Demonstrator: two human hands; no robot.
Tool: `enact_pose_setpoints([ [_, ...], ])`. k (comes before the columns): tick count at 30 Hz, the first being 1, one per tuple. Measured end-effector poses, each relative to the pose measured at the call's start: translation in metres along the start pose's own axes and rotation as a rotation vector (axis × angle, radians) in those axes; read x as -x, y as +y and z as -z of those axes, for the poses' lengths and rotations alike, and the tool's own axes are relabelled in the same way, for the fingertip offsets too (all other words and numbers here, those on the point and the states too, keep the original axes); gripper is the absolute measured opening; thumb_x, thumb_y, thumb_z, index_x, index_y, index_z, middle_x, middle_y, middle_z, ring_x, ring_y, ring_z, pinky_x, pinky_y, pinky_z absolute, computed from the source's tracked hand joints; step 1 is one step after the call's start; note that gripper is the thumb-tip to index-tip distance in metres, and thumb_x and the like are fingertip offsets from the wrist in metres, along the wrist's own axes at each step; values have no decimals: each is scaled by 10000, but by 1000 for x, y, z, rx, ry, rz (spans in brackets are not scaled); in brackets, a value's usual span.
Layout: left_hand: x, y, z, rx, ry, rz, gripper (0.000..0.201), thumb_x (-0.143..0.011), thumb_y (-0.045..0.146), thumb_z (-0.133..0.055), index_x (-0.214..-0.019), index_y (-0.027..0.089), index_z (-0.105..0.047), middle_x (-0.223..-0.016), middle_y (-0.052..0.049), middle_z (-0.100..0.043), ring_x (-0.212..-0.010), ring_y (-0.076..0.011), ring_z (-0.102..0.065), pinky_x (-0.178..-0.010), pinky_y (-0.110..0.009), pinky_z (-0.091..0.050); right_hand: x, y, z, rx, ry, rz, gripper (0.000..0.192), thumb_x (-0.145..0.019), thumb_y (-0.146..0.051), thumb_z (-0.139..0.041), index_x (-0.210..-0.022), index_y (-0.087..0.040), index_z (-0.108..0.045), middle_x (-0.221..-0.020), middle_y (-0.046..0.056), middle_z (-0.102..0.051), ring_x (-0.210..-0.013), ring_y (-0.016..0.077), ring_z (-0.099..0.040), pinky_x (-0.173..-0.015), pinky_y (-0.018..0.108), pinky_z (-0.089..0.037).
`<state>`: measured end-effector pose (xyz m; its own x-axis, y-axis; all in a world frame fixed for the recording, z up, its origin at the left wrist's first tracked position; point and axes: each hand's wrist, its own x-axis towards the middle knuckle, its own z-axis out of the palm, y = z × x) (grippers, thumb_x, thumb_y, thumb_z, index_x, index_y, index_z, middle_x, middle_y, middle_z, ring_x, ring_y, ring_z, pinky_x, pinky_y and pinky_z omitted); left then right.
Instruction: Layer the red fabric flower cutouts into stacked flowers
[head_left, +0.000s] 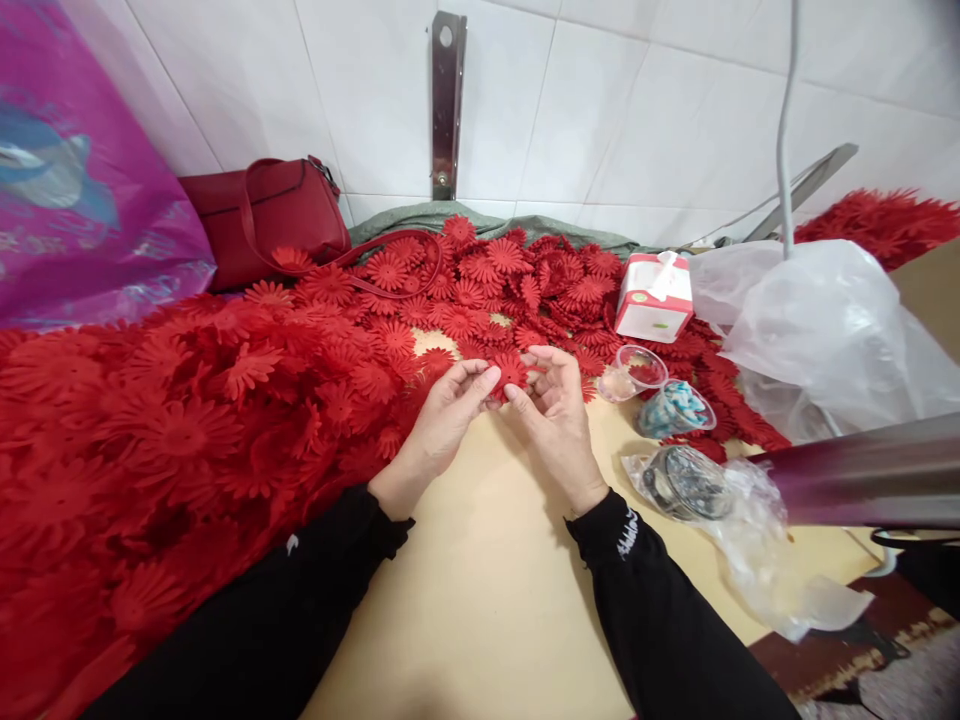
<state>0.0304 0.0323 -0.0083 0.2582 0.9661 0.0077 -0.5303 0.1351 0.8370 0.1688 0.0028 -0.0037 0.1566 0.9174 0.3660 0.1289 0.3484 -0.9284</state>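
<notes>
Between my two hands, over the middle of the table, is a red artificial flower [510, 373] with narrow petals. My left hand [448, 412] pinches its left edge between thumb and fingers. On the other side, my right hand [556, 412] grips the flower's right edge, thumb in front and fingers behind. Whether one petal layer or several are stacked there, I cannot tell. A big heap of similar red flowers [172, 430] covers the left side, and more red flowers [487, 265] lie beyond my hands.
Right of my hands stand a tissue box [654, 310], a clear plastic cup [643, 370] and a cup of blue-and-white pieces [673, 410]. Nearer lie a bagged dark roll [686, 482] and a metallic cylinder [870, 470]. A red handbag [277, 215] rests against the tiled wall [375, 90].
</notes>
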Motion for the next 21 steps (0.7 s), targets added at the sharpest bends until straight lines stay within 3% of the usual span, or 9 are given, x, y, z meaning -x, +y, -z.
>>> enact_pose_setpoints([
  [4, 1, 2, 1, 8, -79, 63, 291, -789, 375, -870, -925, 188, -693, -946, -15, -694, -892, -151, -645, -855, -298, -512, -3, 4, 3, 12, -25, 82, 310, -908, -304, -714, -1174, -262, -563, -1216, 71, -624, -1050, 196, -658, -937, 366, -586],
  [10, 0, -2, 5, -165, -52, -71, 282, -814, 404, -845, -870, 181, -682, -873, 1, -682, -840, -135, -613, -857, -284, -482, -2, 1, 8, 228, 14, 200, 199, -945, -306, -713, -1142, -277, -704, -1290, 89, -619, -1247, 240, -609, -1051, 441, -542],
  [18, -1, -3, 6, -249, 2, -160, 360, -801, 445, -852, -740, 183, -612, -754, 34, -614, -740, -114, -533, -758, -258, -444, 1, -3, 4, 228, 4, 178, 105, -976, -272, -669, -1011, -260, -768, -1186, 88, -671, -1199, 228, -646, -1102, 455, -511],
  [21, 0, -2, 5, -229, -21, -137, 319, -804, 436, -854, -800, 183, -660, -805, 24, -649, -765, -116, -554, -771, -257, -460, 0, -4, 5, 200, 12, 154, 121, -994, -294, -642, -978, -240, -749, -1174, 96, -691, -1183, 224, -660, -1082, 443, -520],
])
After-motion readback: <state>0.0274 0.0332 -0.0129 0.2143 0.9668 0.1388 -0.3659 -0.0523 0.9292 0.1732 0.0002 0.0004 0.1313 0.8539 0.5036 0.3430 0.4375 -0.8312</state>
